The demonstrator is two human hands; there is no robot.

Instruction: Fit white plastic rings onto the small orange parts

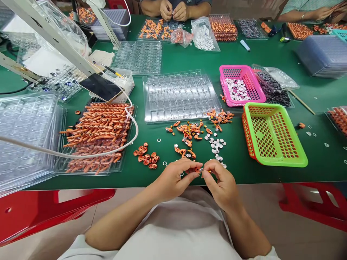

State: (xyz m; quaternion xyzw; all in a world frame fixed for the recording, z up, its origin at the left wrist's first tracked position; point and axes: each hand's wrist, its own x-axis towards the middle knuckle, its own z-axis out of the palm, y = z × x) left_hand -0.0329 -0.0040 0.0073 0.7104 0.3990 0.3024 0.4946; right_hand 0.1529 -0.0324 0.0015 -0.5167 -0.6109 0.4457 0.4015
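Note:
At the table's front edge my left hand [176, 177] pinches a small orange plastic part [198, 169] between thumb and forefinger. My right hand [222, 183] meets it there, its fingertips closed on a small piece with a whitish end [201, 170]. Fingers hide most of both, and I cannot tell whether they are joined. Just beyond my hands lies a loose pile of orange curved parts [191, 130] with yellow ends. White round discs [216, 144] are scattered to its right. Small orange cups [146, 156] form a heap on the left.
A clear moulded tray [180, 94] lies mid-table. Baskets in pink [258, 94] and green [294, 159] stand at right. Left are stacked orange parts [103, 124], clear trays [24, 126], a phone [101, 86] and a looping white cable [81, 156]. Two people's hands [173, 11] work opposite.

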